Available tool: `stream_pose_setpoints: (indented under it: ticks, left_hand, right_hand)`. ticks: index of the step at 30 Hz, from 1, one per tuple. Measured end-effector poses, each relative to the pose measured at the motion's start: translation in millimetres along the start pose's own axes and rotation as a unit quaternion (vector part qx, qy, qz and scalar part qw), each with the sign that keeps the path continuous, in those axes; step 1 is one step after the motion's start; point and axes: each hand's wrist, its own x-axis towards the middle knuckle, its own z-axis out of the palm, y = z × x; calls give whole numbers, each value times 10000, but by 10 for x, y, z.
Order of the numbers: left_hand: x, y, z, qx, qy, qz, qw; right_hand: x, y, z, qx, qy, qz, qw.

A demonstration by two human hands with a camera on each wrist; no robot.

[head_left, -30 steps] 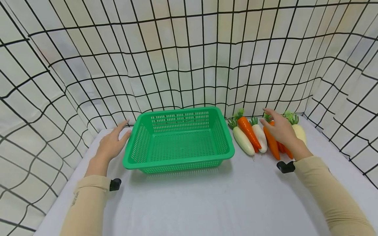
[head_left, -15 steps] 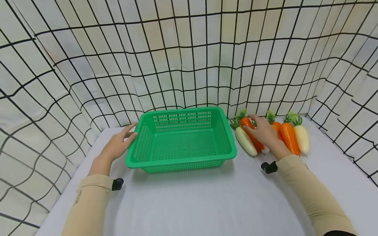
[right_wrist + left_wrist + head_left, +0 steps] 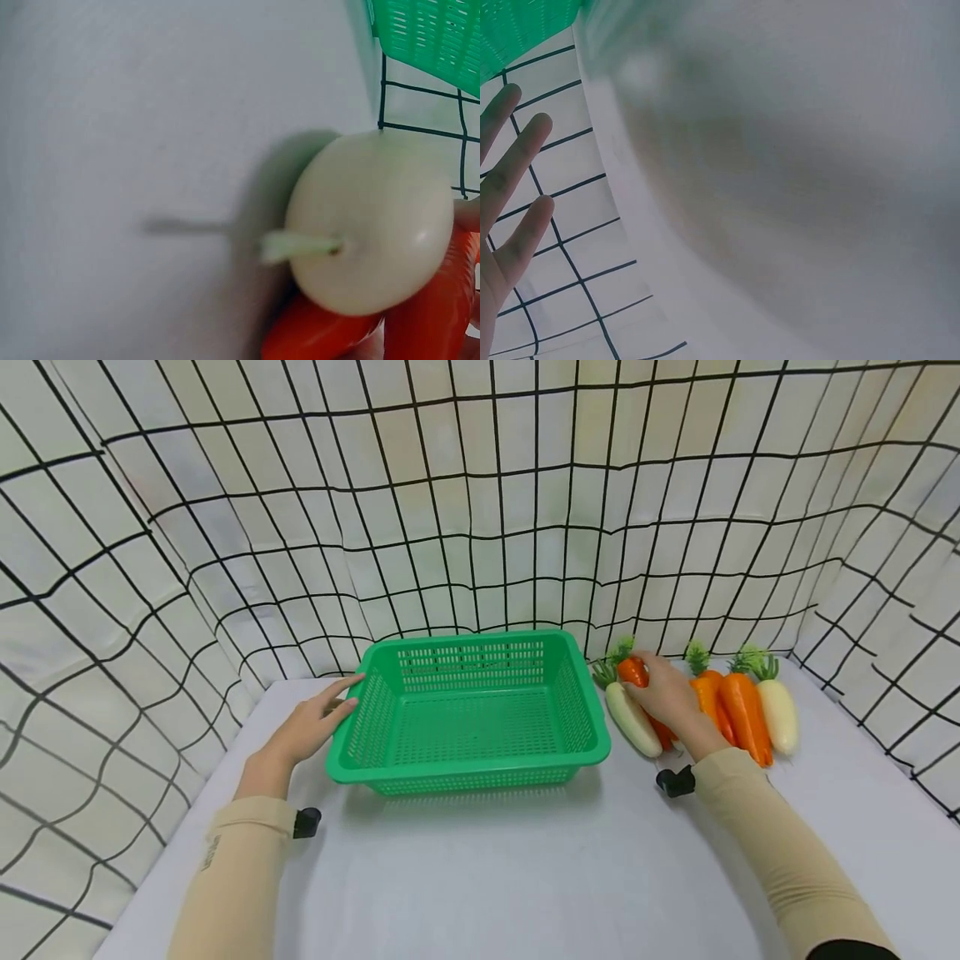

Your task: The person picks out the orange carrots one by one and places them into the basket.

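Gripping an orange carrot (image 3: 633,672) with the right hand (image 3: 670,695), right of centre in the head view, thumb and fingers bent round it, just beside a pale radish (image 3: 632,720) on the white counter (image 3: 480,877). Spreading the left hand (image 3: 309,727) wide, fingers extended, at the left rim of the green basket (image 3: 468,776), mid-frame.
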Motion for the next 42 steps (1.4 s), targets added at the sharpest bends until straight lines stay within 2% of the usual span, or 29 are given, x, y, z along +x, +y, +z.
stream_pose_setpoints:
  ticks: [10, 15, 27, 36, 42]
  left_hand:
    - [52, -45, 48, -74, 11, -88, 9999]
    - [41, -55, 72, -71, 66, -174, 9998]
    - [9, -48, 60, -77, 103, -290, 9995]
    - [8, -48, 59, -76, 139, -202, 9997]
    - [4, -54, 61, -84, 147, -275, 9995]
  right_hand:
    - [-20, 19, -63, 287, 266, -184, 9991]
    - [-38, -15, -167, 471, 453, -289, 9974]
    - [-38, -158, -402, 873, 567, -576, 9929]
    - [-60, -403, -655, 1517, 304, -617, 9860]
    - [-55, -653, -750, 2020, -117, -611, 9774]
